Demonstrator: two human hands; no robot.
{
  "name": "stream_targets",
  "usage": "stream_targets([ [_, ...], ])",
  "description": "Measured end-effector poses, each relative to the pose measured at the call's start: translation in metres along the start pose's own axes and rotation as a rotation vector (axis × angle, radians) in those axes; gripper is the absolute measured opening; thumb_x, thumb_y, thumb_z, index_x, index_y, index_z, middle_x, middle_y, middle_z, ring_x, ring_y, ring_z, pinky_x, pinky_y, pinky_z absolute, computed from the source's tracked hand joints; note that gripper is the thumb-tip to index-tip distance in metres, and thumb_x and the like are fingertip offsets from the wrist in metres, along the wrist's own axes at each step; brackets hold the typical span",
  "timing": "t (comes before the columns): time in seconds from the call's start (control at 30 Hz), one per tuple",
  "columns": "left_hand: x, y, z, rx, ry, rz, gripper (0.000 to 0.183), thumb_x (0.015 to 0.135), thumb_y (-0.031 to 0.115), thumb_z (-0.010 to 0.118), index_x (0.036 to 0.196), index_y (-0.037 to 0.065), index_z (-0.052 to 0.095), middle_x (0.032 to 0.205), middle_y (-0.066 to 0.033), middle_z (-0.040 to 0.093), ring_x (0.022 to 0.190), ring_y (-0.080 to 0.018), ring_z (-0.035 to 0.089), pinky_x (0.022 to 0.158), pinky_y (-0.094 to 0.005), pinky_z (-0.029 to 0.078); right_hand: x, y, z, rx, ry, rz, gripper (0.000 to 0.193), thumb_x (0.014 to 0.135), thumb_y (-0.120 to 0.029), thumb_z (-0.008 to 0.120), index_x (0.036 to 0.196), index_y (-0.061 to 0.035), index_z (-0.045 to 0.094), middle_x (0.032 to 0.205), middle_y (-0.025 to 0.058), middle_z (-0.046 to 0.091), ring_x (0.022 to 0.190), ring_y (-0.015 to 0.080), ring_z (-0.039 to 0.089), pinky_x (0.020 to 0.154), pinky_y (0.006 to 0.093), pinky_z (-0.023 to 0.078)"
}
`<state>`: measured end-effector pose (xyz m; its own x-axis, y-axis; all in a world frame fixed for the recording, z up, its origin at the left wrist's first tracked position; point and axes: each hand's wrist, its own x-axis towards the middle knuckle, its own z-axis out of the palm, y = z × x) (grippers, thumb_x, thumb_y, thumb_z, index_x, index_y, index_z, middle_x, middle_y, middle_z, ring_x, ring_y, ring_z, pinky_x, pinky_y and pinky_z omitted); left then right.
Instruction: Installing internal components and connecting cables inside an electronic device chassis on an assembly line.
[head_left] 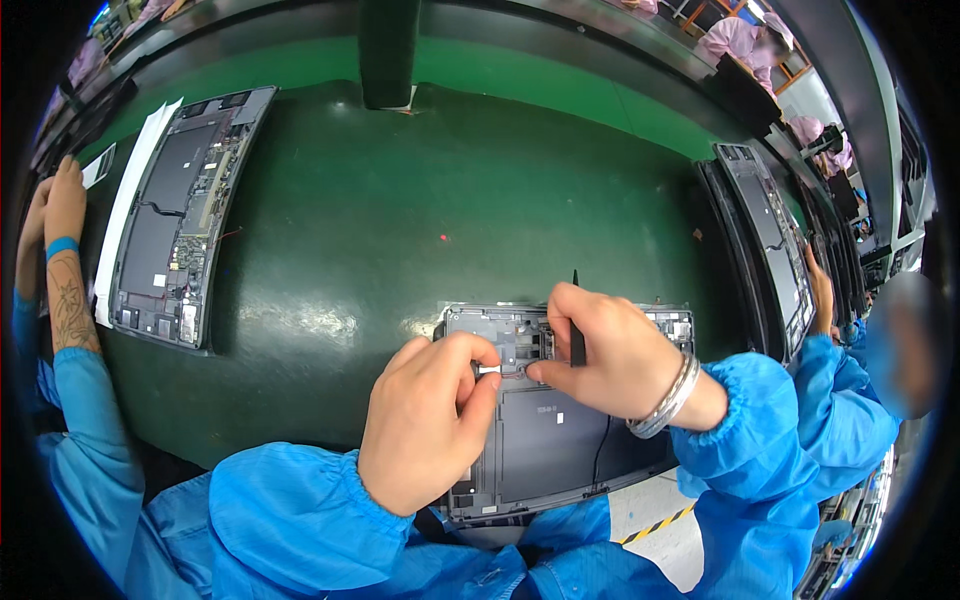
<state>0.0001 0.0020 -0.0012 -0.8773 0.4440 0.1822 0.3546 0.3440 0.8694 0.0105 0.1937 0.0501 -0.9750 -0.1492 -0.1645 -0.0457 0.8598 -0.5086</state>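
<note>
An opened laptop base (545,445), dark grey with its inside parts bare, lies in front of me at the table's near edge. Over its upper left part, my left hand (428,412) pinches a small white piece (487,370) between thumb and index finger; what it is I cannot make out. My right hand (622,358) is closed around a slim black pointed tool (578,345), its thin end pointing away from me. The right thumb and fingertips rest close to the middle of the base's upper part. A black cable (602,450) runs down the base's right side.
Another opened laptop base (185,215) lies at the left beside a white sheet (130,220). At the right, further bases (765,225) stand stacked on the green table mat (450,180). Co-workers' arms (70,290) reach in from both sides. A dark post (388,55) rises at the back.
</note>
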Motion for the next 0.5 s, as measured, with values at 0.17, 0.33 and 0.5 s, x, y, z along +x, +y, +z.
stream_targets([
  [0.17,-0.002,0.002,0.000,-0.004,0.002,-0.030,0.013,0.079,0.003,0.068,0.089,0.007,0.060,0.059,-0.0033,0.049,0.060,-0.0230,0.048,0.059,-0.0372,0.040,0.008,-0.006,-0.007,-0.048,-0.082,0.020,0.034,0.074,-0.017,0.080,0.076,-0.0057,0.048,0.063,0.0108,0.061,0.060,0.0302,0.063,0.055,0.0384,0.047],
  [0.33,-0.001,0.001,-0.001,-0.002,-0.012,-0.018,0.014,0.078,0.004,0.068,0.089,0.007,0.060,0.059,-0.0032,0.050,0.060,-0.0225,0.048,0.058,-0.0367,0.040,0.008,-0.012,-0.009,-0.093,-0.101,0.009,0.034,0.074,-0.019,0.080,0.077,-0.0055,0.049,0.061,0.0102,0.062,0.060,0.0312,0.065,0.057,0.0384,0.049],
  [0.5,0.000,0.002,-0.001,-0.006,-0.005,-0.021,0.013,0.078,0.003,0.069,0.088,0.007,0.060,0.059,-0.0034,0.050,0.059,-0.0224,0.048,0.058,-0.0365,0.040,0.012,-0.012,-0.012,-0.170,-0.134,-0.049,0.035,0.072,-0.019,0.081,0.080,-0.0056,0.049,0.064,0.0088,0.062,0.062,0.0326,0.064,0.057,0.0393,0.048],
])
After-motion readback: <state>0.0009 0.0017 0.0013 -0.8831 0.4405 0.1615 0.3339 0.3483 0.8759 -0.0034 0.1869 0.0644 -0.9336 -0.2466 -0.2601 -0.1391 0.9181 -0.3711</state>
